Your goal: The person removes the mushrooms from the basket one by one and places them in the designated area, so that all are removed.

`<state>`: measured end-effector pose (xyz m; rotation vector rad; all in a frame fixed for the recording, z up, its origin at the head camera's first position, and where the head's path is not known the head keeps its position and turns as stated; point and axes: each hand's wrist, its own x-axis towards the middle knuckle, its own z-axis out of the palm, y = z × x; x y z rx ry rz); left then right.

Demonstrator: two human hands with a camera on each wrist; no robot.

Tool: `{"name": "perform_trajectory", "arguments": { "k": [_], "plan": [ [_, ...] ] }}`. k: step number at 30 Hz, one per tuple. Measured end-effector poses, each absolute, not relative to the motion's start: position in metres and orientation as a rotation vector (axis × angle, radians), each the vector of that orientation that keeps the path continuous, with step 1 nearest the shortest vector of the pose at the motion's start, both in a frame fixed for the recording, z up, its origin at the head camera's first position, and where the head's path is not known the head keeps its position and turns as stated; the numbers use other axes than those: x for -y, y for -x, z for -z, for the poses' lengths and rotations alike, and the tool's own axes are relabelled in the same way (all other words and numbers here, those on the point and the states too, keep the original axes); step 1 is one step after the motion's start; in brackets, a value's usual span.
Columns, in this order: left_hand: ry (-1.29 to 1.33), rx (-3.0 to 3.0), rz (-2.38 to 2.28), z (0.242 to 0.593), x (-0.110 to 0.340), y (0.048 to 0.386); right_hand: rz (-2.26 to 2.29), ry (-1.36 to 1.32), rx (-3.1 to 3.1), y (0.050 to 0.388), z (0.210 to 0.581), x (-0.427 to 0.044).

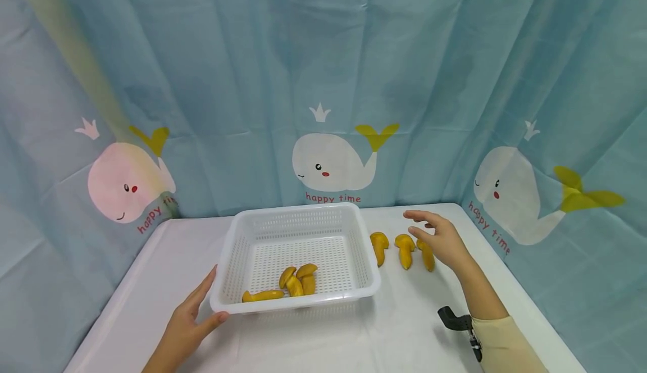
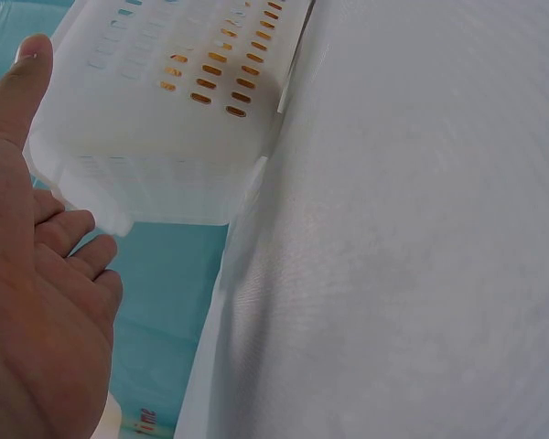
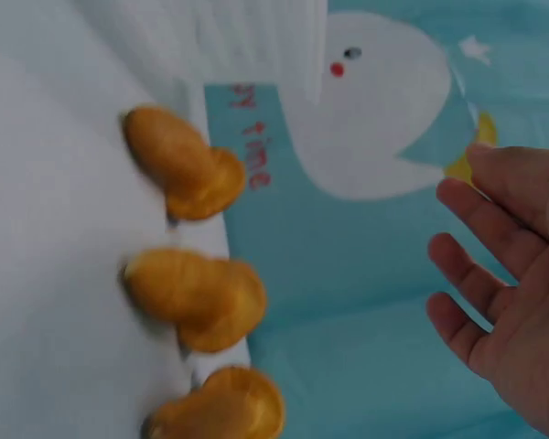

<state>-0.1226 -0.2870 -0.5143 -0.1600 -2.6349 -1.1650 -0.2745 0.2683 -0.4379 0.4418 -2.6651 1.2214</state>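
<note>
A white perforated plastic basket (image 1: 298,304) stands on the table, with three yellow-brown mushrooms lying near its front wall, one of them a mushroom (image 1: 263,295) on its side. My left hand (image 1: 184,322) is at the basket's front left corner, thumb and fingers spread about the rim. In the left wrist view the left hand (image 2: 46,274) has nothing in its palm. Right of the basket three more mushrooms (image 1: 404,251) lie in a row. Above the rightmost mushroom (image 1: 427,256) hovers my right hand (image 1: 445,241), fingers apart and holding nothing.
A white cloth covers the table (image 1: 323,339). Blue curtains (image 1: 242,165) printed with whales surround it at the back and both sides. A black strap-like piece (image 1: 455,319) is attached at the right wrist near the sleeve.
</note>
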Motion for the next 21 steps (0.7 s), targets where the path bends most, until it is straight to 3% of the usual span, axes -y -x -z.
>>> {"name": "perform_trajectory", "arguments": {
  "k": [21],
  "plan": [
    [0.099,2.694,1.143,0.510,0.286,0.122,-1.327,-0.849,2.672,0.256,0.396,-0.159]
  ]
}}
